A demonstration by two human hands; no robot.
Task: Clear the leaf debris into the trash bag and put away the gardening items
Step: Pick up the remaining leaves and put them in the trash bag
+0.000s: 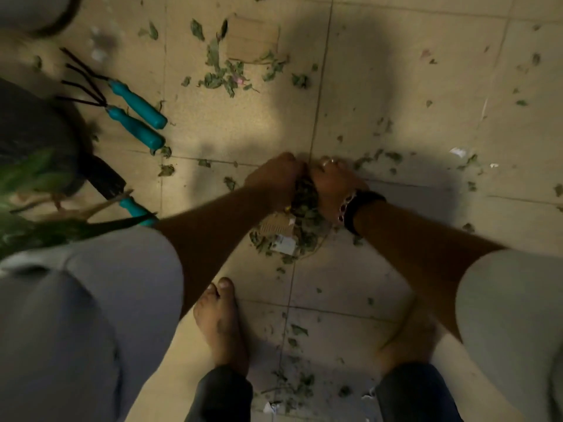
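The floor is pale tile with a matt, slightly speckled face and thin grout lines. The leaf debris looks dry, crumpled and dull green. Two hand tools have smooth teal handles, seemingly plastic, and dark matt metal prongs. A flat piece of cardboard is brown and matt. The wristband looks black and smooth.

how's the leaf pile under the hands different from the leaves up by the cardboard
The leaf pile is dense and heaped, with both hands, left hand and right hand, cupped around it; the leaves by the cardboard lie thin, scattered and untouched. The pile has bits of paper and card mixed in; the far leaves lie beside a flat cardboard piece. Both are green debris on the tiled floor.
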